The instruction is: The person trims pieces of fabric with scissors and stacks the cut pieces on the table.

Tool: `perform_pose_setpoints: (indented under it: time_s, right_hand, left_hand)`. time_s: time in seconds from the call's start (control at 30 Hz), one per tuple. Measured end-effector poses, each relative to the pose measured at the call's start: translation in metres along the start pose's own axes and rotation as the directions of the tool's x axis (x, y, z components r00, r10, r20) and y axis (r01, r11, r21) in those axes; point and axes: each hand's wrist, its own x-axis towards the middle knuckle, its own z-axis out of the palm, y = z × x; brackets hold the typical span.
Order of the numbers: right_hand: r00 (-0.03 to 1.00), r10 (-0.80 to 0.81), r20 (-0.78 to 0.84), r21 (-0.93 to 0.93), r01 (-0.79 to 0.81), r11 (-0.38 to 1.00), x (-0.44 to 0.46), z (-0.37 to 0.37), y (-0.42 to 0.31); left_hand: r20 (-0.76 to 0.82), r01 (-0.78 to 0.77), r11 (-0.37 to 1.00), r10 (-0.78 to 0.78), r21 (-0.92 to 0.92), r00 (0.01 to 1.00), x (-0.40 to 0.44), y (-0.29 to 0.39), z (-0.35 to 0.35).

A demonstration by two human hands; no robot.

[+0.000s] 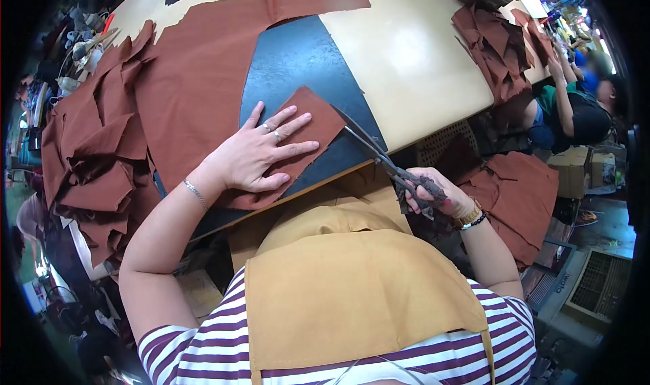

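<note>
matt cloth (pixel 318 118), metal scissors (pixel 379 156), glossy tabletop (pixel 420 67)

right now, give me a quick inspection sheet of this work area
surface: pale table with a dark panel near its front edge
job's things: brown cloth on the panel; scissors, blade tips at its right edge
clutter: rumpled brown heap at left, another pile at far right
hands: left hand spread flat on the cloth; right hand grips the wrapped scissor handles
cables: none clearly distinguishable
surroundings: another person and cardboard box at right
</note>
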Motion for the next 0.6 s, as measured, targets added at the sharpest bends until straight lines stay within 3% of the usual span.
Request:
perform_pose_setpoints:
  time_s: [0.23, 0.43, 0.6]
  right_hand:
    - [0.999, 0.03, -0.044, -0.083, -0.034, 0.996, 0.003, 0.002, -0.015]
    - [0.982, 0.137, -0.128, -0.14, -0.155, 0.978, -0.006, 0.002, -0.022]
    - [0.984, 0.146, -0.104, -0.056, -0.152, 0.987, -0.013, 0.001, -0.022]
  left_hand:
    - [0.007, -0.01, 1.0, 0.01, -0.023, 1.0, 0.001, 0.0, 0.001]
    - [0.01, -0.009, 0.999, 0.009, -0.032, 1.0, 0.001, 0.0, 0.0]
    - [0.003, -0.007, 0.999, 0.007, -0.034, 1.0, 0.001, 0.001, 0.0]
